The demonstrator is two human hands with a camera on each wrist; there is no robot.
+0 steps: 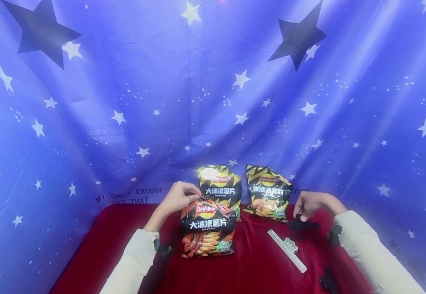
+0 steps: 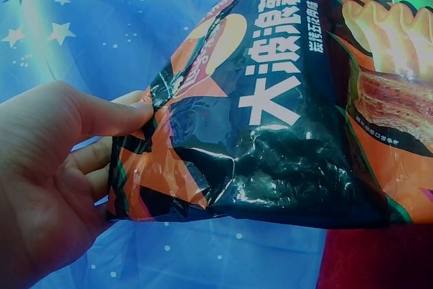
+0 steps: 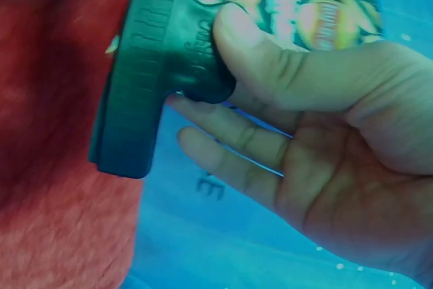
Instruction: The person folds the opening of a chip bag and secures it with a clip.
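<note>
My left hand (image 1: 179, 199) pinches the top edge of an orange and black potato chip bag (image 1: 208, 224) between thumb and fingers. The bag stands upright at the front, its printed face toward me. In the left wrist view the thumb presses on the crumpled top of the chip bag (image 2: 284, 99). My right hand (image 1: 311, 203) grips a black bag clip (image 1: 304, 224) by its handle, low over the right side of the table. The right wrist view shows the thumb on the handle of the black clip (image 3: 139, 79), whose long bar extends beyond the fingers.
Two yellow and black chip bags stand behind, one (image 1: 218, 190) partly covered by the orange bag, another (image 1: 268, 196) to the right. A whitish bag clip (image 1: 287, 250) and a second black clip (image 1: 329, 281) lie on the red cloth (image 1: 257, 269). A blue starry curtain (image 1: 183, 81) hangs behind.
</note>
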